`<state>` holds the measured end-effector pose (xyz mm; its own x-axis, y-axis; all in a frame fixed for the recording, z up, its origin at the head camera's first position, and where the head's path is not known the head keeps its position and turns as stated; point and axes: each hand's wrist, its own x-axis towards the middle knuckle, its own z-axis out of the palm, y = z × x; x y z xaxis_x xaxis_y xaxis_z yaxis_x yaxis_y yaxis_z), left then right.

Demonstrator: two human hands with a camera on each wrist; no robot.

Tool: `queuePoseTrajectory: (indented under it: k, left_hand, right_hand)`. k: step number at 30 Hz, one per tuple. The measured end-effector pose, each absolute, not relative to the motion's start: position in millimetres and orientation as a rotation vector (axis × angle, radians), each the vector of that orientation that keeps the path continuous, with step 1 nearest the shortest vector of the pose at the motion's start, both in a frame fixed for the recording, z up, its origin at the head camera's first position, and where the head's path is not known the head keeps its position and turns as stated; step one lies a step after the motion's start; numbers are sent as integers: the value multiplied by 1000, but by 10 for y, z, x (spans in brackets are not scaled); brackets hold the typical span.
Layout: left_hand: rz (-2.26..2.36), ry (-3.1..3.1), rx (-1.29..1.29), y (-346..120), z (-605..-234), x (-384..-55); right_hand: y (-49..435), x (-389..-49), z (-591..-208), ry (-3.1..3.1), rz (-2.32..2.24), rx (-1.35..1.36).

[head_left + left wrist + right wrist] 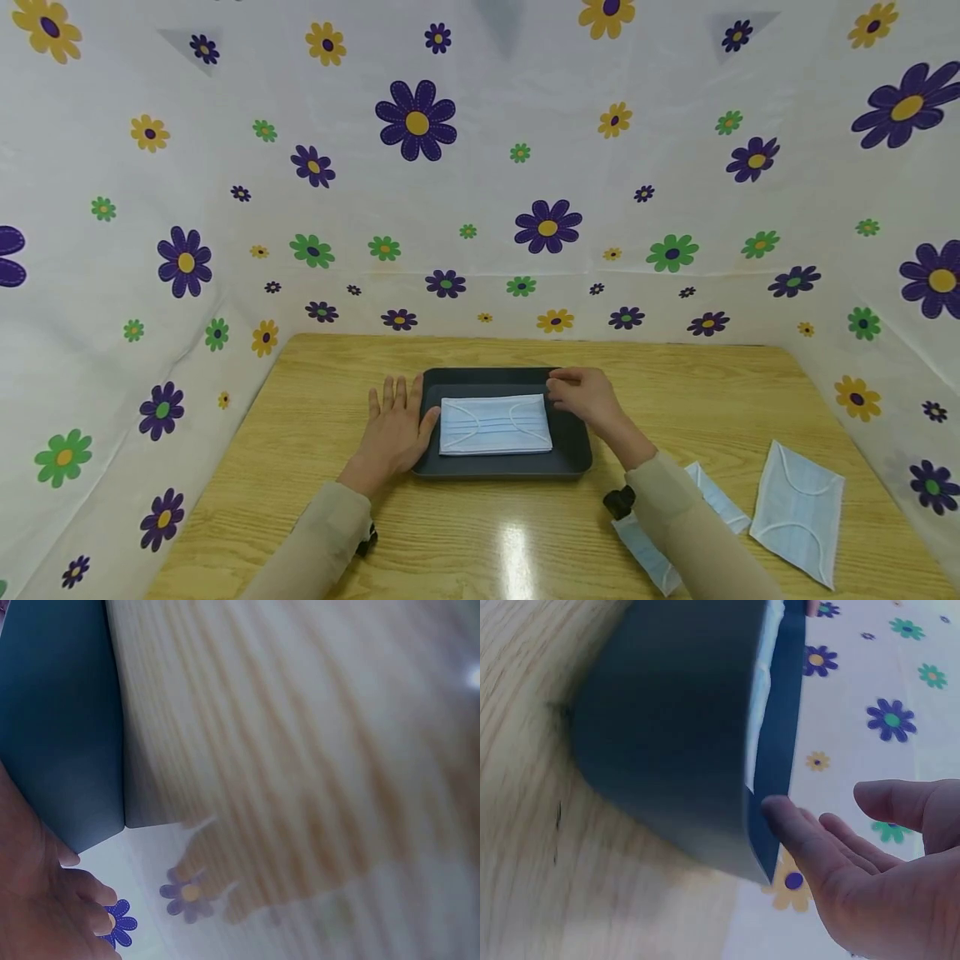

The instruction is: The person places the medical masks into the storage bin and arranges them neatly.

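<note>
White cloth [480, 50] printed with purple, yellow and green flowers rises at the back and down both sides. Pale wood-grain table [450, 533] below it, with a bright glare near its front edge.

Dark shallow tray [572, 442] lies flat at mid-table. Light-blue mask stack [495, 425] sits inside, set lengthwise, white ear loops curving over the top; its count cannot be told.

Left hand [390, 429]: beside the tray's left side, palm down, fingers straight and fanned toward the back, thumb spread out over the rim. Grips nothing; whether the thumb presses on the tray cannot be told.

Right hand [592, 400]: at the tray's back right corner. Right wrist view shows the fingers extended, only slightly bent, thumb well apart from them, nothing held; index fingertip right by the rim, contact uncertain.

Loose mask [798, 512] lies at far right, loops upward, askew to the table edge. Further blue mask material [720, 500] shows on both sides of the right sleeve [667, 492]; one piece or two cannot be told, since the forearm covers the middle. Black wrist device [618, 502] beside that sleeve.
</note>
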<state>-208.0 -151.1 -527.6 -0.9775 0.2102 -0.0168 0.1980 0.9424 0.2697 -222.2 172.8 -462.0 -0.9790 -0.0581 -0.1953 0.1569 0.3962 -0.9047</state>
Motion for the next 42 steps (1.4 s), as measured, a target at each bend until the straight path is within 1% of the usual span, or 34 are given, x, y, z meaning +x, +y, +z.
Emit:
queuePoseTrajectory:
  k: [8, 15, 23, 35, 42]
  left_hand:
    - [418, 3053, 315, -1503, -5262, -2085]
    - [398, 3055, 311, -1524, -5267, -2095]
    - [414, 3046, 315, -1530, -5265, -2093]
    - [428, 3043, 321, -1510, -5275, -2081]
    - [439, 3051, 328, -1509, -5279, -2083]
  right_hand:
    - [2171, -2074, -4516, 2404, -1724, 40]
    - [2601, -1912, -4487, 2494, -1626, 25]
    - [2980, -1716, -4484, 2613, -1504, 18]
    - [3402, -1555, -4668, 2617, -1428, 99]
    - [3551, -1501, -4712, 2585, -1362, 25]
